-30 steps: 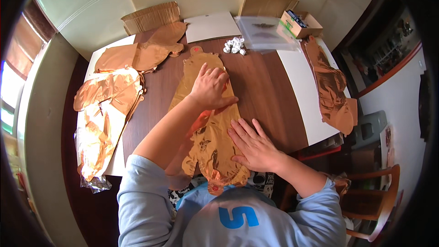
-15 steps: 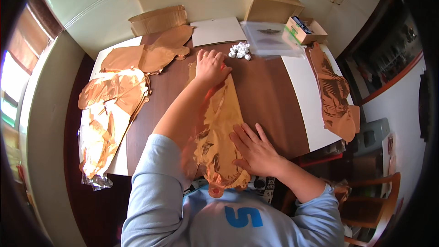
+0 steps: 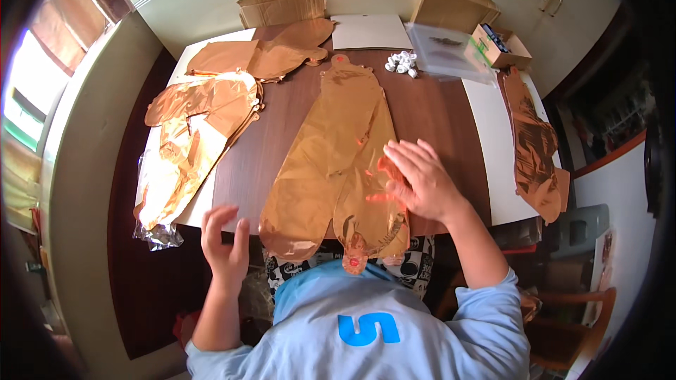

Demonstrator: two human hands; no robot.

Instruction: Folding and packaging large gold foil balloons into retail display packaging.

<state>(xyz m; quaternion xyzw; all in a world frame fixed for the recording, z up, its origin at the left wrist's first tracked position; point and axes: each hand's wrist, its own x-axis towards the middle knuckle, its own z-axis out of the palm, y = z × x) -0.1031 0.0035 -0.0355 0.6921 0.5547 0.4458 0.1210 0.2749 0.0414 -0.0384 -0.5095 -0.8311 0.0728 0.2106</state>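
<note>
the right hand is over the gold foil.

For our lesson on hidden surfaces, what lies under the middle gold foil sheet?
Brown tabletop shows around the foil sheet and likely runs beneath; anything else covered cannot be seen.

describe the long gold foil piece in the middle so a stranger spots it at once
Start from the brown table. Down its middle lies a long gold foil piece, its right edge by the right hand. Unlike the left-side foil and the right-side foil, it lies centrally, showing a red-marked tab at each end.
</note>
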